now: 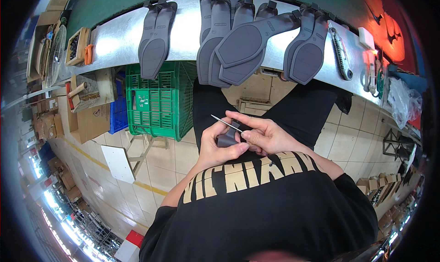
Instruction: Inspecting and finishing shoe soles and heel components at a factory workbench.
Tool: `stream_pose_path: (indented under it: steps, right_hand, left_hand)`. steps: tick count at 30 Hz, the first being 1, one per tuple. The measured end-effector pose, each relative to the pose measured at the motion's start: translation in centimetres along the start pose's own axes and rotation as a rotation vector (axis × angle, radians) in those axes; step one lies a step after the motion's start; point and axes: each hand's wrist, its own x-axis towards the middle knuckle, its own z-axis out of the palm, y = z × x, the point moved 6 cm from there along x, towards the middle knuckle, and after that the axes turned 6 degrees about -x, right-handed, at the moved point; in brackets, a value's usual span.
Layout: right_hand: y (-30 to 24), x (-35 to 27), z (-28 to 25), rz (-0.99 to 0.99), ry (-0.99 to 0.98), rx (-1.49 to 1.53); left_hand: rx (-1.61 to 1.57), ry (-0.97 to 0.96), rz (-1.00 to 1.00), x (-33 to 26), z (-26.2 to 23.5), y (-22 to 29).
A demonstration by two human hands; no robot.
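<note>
My left hand (215, 145) grips a small dark grey shoe-sole piece (228, 138) over my lap. My right hand (263, 133) holds a thin metal tool (225, 123) whose tip points up and to the left, lying across the piece. Both hands touch each other around the piece, most of which is hidden by the fingers. On the metal bench (114, 37) above, several grey shoe soles (238, 41) lie with their toes hanging over the front edge.
A green plastic crate (160, 101) and a blue crate (118, 113) stand under the bench at left. A utility knife (341, 53) and other hand tools (371, 71) lie on the bench at right. Cardboard boxes (89, 119) and a small fan (56, 55) sit at far left. Tiled floor below.
</note>
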Motion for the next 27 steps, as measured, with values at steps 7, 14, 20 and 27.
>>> stream_pose_path:
  steps: [7, 14, 20, 27]
  right_hand:
    - [0.9, 0.1, -0.3, 0.040, -0.018, 0.096]
    - [1.7, 0.1, -0.2, 0.026, -0.024, 0.184]
    - [2.0, 0.0, -0.2, 0.049, -0.017, 0.180]
    - [1.3, 0.0, -0.3, 0.052, -0.008, 0.126]
  left_hand:
    - [0.090, -0.024, 0.066, 0.0, 0.1, 0.1]
    - [0.122, -0.076, 0.098, -0.3, -0.2, -0.4]
    - [0.135, -0.108, 0.157, -0.3, -0.4, -1.0]
    - [0.010, -0.030, 0.050, -0.2, 0.1, -1.2]
